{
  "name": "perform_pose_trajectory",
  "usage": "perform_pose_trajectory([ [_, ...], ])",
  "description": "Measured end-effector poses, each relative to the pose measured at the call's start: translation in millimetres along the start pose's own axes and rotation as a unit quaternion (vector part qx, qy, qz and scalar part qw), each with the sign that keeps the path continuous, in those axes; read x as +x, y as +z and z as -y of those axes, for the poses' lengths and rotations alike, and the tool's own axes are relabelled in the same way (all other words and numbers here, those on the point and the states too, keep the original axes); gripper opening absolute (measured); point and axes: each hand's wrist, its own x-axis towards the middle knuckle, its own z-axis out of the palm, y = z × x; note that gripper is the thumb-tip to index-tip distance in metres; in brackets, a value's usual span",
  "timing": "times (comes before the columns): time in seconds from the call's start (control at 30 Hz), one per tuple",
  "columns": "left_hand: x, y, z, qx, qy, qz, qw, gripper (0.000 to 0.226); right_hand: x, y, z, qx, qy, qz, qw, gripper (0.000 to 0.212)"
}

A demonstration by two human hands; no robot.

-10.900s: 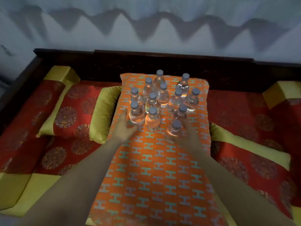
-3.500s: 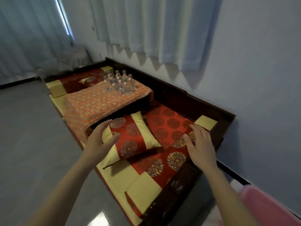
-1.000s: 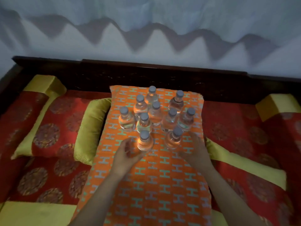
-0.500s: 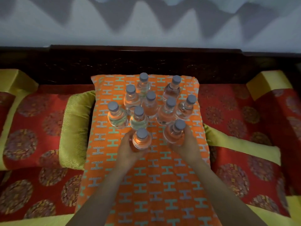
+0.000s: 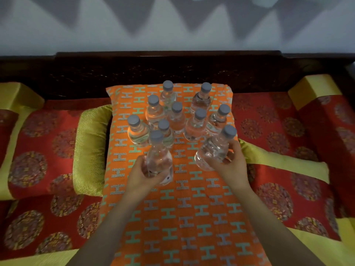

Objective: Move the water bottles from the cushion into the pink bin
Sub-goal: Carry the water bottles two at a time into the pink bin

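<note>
Several clear water bottles with grey caps (image 5: 176, 120) stand clustered at the far end of the orange patterned cushion (image 5: 184, 217). My left hand (image 5: 143, 177) grips one bottle (image 5: 158, 156) by its base, lifted a little toward me. My right hand (image 5: 230, 166) holds a second bottle (image 5: 215, 150), tilted with its cap leaning right. Both held bottles are in front of the cluster. The pink bin is out of view.
A dark wooden bench back (image 5: 172, 72) runs behind the cushion. Red and yellow embroidered cushions (image 5: 48, 150) lie left, and more of them (image 5: 288, 160) lie right. A grey wall with a curtain's shadow rises beyond.
Both hands have closed on the two front bottles and lifted them off the cushion toward me. The right bottle now tilts to the right.
</note>
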Motion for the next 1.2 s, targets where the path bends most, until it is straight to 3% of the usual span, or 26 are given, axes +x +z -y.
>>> perform_pose_trajectory([
  [0.33, -12.6, 5.1, -39.9, -0.058, 0.056, 0.012, 0.997, 0.058, -19.8, -48.8, 30.6, 0.012, 0.022, -0.015, 1.0, 0.057],
  [0.63, -41.4, 62.3, -100.5, -0.021, 0.135, 0.059, 0.989, 0.061, -72.5, -152.5, 56.2, 0.034, 0.03, -0.149, 0.988, 0.053],
  [0.93, -110.2, 197.5, -176.9, -0.041, 0.219, 0.164, 0.961, 0.045, -178.1, -320.0, 79.5, 0.001, 0.016, -0.291, 0.957, 0.044],
  [1.2, -219.8, 342.6, -224.4, -0.05, 0.263, 0.253, 0.93, 0.047, -289.9, -484.2, 85.3, -0.012, 0.01, -0.369, 0.929, 0.046],
])
